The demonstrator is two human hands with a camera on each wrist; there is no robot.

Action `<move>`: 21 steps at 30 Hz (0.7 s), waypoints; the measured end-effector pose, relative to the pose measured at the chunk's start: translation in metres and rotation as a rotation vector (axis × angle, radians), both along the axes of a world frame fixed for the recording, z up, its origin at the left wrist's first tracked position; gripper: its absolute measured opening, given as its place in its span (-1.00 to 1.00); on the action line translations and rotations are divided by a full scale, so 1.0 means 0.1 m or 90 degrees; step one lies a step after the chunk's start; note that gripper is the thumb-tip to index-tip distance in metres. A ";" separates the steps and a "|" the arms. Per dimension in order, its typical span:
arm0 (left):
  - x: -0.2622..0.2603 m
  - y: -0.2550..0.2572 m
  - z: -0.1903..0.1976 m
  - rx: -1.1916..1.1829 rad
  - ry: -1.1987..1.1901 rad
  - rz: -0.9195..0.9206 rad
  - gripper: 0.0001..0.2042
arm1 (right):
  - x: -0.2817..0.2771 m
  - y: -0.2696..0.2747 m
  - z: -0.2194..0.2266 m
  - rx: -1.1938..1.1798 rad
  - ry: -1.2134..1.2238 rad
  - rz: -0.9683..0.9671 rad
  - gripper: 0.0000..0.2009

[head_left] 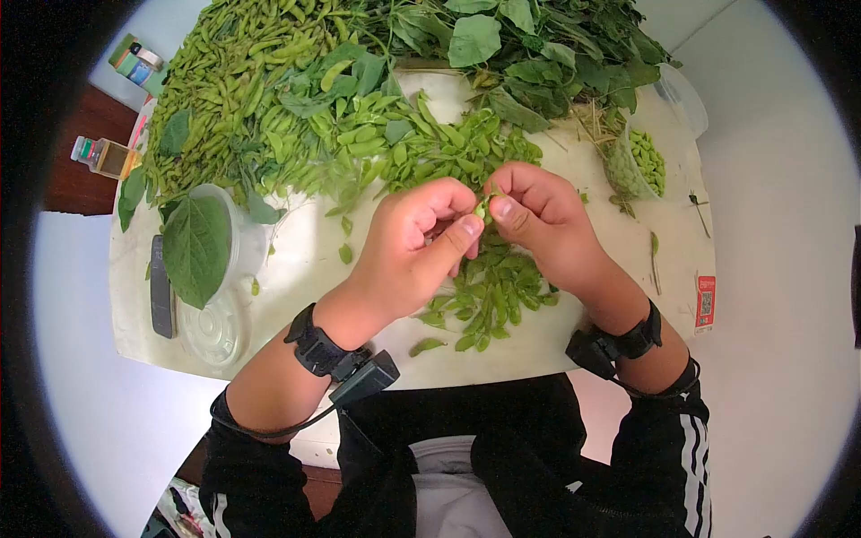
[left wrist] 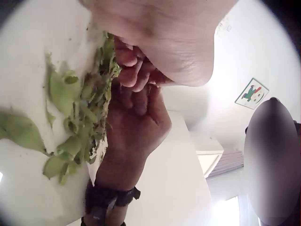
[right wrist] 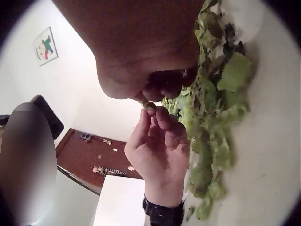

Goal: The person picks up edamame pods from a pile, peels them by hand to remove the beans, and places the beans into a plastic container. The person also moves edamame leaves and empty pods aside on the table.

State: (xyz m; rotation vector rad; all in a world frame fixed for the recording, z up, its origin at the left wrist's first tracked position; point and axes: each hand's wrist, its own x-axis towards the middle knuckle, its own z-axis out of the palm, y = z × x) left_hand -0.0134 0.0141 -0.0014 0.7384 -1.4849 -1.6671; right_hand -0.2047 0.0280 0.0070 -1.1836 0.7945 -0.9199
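Observation:
In the head view, a small green soybean pod (head_left: 482,212) is pinched between both hands over the table (head_left: 305,309). My left hand (head_left: 404,242) grips it with the thumb and curled fingers. From the other side, my right hand (head_left: 558,229) pinches its far end between thumb and fingers. The right wrist view shows the green piece (right wrist: 149,106) where the fingertips meet; most of it is hidden by the fingers. Just below the hands lies a small pile of green pods (head_left: 498,296), and a larger spread of bright green pods (head_left: 448,148) is beyond them.
A big heap of pods (head_left: 242,81) and leafy stems (head_left: 556,54) cover the table's far side. At right, a clear container (head_left: 639,175) holds green beans. On the left are a plastic tub (head_left: 249,238) with a large leaf (head_left: 197,251), a lid (head_left: 213,334) and a black phone-like device (head_left: 161,291).

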 end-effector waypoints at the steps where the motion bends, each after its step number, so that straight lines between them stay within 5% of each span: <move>1: 0.01 0.00 0.00 0.039 -0.002 -0.015 -0.90 | 0.05 0.02 -0.01 -0.076 0.065 -0.072 -0.89; 5: 0.03 -0.05 0.05 0.093 0.029 -0.057 -0.89 | 0.01 0.03 -0.01 -0.307 0.342 -0.204 -0.89; 9: 0.03 -0.05 0.03 0.159 0.034 -0.076 -0.87 | 0.05 0.05 0.02 -0.366 0.375 -0.271 -0.84; 11: 0.03 -0.07 0.02 0.158 0.022 -0.065 -0.86 | 0.02 0.00 0.06 -0.568 0.435 -0.246 -0.82; 14: 0.04 -0.11 -0.01 0.171 0.042 -0.073 -0.87 | -0.02 -0.06 0.03 -0.652 0.436 -0.199 -0.81; 21: 0.04 -0.09 0.00 0.097 0.008 -0.048 -0.88 | -0.09 -0.07 0.09 -0.565 0.414 -0.151 -0.86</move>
